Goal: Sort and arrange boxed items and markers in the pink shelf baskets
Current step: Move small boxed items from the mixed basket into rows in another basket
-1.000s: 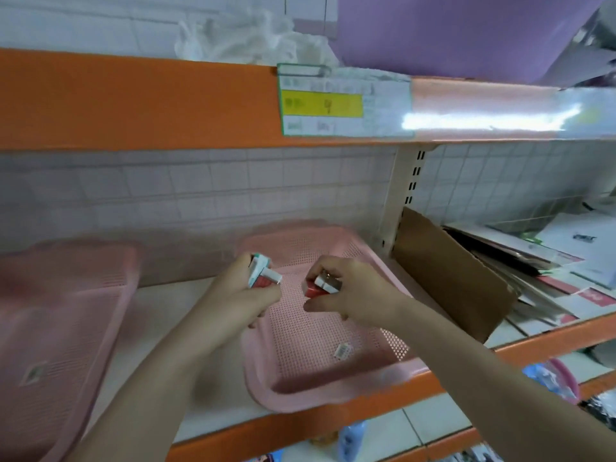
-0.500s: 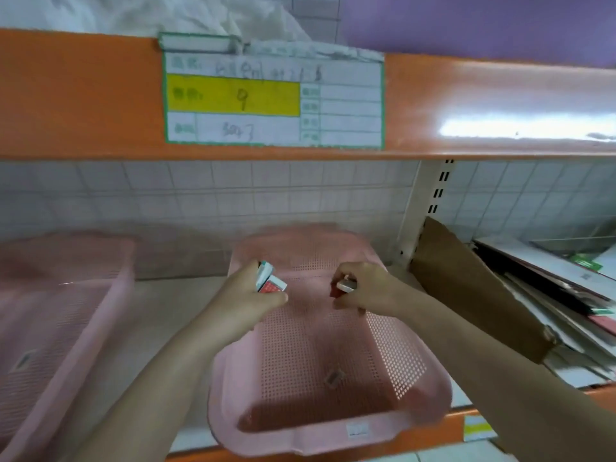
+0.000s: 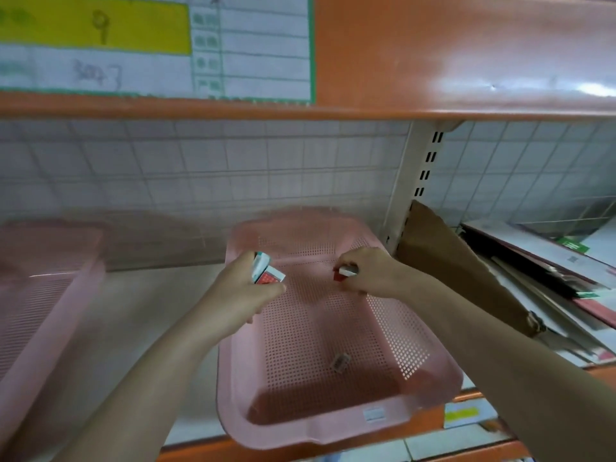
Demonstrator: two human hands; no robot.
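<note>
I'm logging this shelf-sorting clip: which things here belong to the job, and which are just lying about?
Job:
- left hand gripping small boxes
- right hand pinching a red-and-white box
- middle pink basket
- left pink basket

Lying about:
- brown cardboard
- stacked papers
- shelf label

Plenty of open floor in the pink basket (image 3: 333, 428) below and toward the wrists of both hands, just a small tag (image 3: 339, 361) lying there. Beyond the fingertips it's basket wall, then wire grid (image 3: 200, 175). Outboard of the right hand (image 3: 370, 275), the upright post (image 3: 406, 191) and leaning cardboard (image 3: 460, 265) block things.
</note>
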